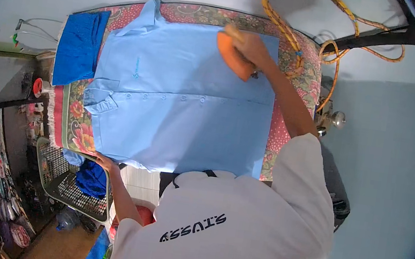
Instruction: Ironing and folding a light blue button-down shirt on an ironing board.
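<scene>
A light blue button-up shirt [141, 120] lies spread out flat, its collar to the left and its hem to the right. The row of buttons runs across its middle. My right hand [256, 51] grips the pale handle of an orange clothes iron [235, 58], which is on the shirt's far half, towards the hem. At the near left, my left hand [104, 161] touches the edge by the shirt's shoulder; whether its fingers pinch the fabric is hard to see. Beneath the shirt is a floral patterned cloth [75, 111] with a fringed left edge.
Folded blue fabric [79, 48] lies at the far left of the cloth. A plastic basket [42, 174] holding blue clothes [92, 179] stands below my left hand. A yellow patterned cord [282, 21] loops over the far right corner. A wall [379, 153] rises on the right.
</scene>
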`<move>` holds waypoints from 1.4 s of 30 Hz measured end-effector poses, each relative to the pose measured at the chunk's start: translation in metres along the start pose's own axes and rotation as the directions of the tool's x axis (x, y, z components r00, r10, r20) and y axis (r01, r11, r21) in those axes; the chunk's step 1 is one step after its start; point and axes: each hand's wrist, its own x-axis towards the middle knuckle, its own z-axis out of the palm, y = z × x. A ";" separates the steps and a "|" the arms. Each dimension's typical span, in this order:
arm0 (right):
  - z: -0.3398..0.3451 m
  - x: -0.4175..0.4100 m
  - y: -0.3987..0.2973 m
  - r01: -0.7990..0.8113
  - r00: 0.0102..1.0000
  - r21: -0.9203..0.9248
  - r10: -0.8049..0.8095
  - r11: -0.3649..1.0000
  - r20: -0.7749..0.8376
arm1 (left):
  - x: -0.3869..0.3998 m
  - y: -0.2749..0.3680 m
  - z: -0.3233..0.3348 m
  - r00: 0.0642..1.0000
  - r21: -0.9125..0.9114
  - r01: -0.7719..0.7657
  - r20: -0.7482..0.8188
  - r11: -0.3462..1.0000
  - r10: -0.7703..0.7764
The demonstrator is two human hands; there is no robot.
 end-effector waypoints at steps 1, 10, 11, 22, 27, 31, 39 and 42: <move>-0.007 0.003 0.009 -0.160 0.987 -0.028 0.160 0.987 -0.005 | 0.001 -0.002 -0.001 1.000 -0.016 0.000 -0.002 1.000 0.000; -0.023 -0.018 0.009 -0.611 0.790 -0.121 0.595 0.782 -0.148 | -0.020 0.000 -0.002 0.997 -0.054 0.074 0.030 0.996 -0.073; -0.021 -0.026 0.008 -0.543 0.837 -0.082 0.531 0.835 -0.136 | -0.031 0.013 0.006 0.995 -0.071 0.103 0.026 0.992 -0.101; 0.052 0.036 -0.133 -0.091 0.970 0.061 0.075 0.994 0.232 | -0.019 -0.019 -0.001 0.995 -0.287 0.065 -0.050 0.956 -0.083; 0.088 0.102 -0.157 0.026 0.963 -0.053 -0.011 0.998 0.268 | -0.027 -0.012 0.013 0.998 -0.198 0.023 -0.051 0.980 -0.034; 0.099 0.157 -0.160 -0.004 0.968 -0.031 0.012 0.999 0.252 | -0.030 -0.003 0.009 0.980 -0.218 0.137 -0.111 0.966 -0.164; 0.074 0.130 -0.106 -0.012 0.995 -0.030 0.015 0.999 0.098 | -0.028 0.006 0.017 0.985 -0.230 0.042 -0.153 0.972 -0.079; 0.047 0.109 -0.084 -0.149 0.979 -0.138 0.166 0.979 0.119 | -0.019 -0.008 -0.003 0.985 -0.192 0.049 -0.156 0.980 -0.079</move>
